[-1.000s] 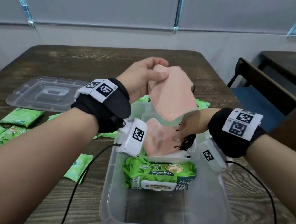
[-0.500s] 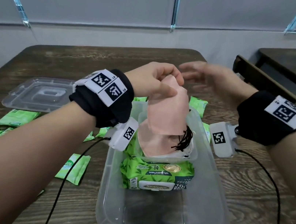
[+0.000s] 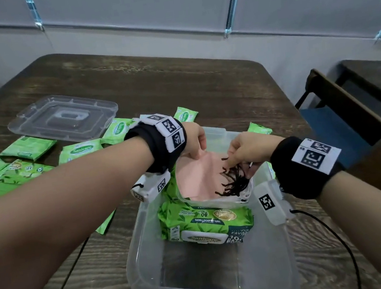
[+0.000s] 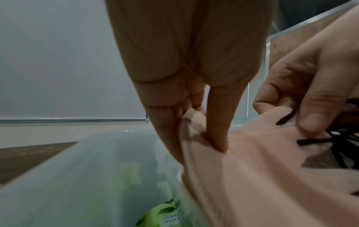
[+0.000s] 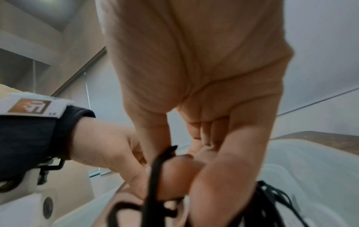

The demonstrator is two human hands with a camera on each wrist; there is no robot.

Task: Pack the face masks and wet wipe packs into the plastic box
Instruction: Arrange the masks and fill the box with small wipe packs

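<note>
The clear plastic box (image 3: 137, 258) sits on a dark, grainy wooden table (image 3: 175, 84), its walls glossy and see-through. Inside lies a soft, crinkly green wipe pack (image 3: 205, 218) with a white flip lid, and on it a stack of matte pink face masks (image 3: 199, 180) with tangled black ear loops (image 3: 234, 179). Small green sachets (image 3: 79, 151) and the clear lid (image 3: 61, 116) lie to the left. The left hand (image 3: 192, 141) pinches the top mask's far edge; the right hand (image 3: 247, 148) pinches the loops.
</note>
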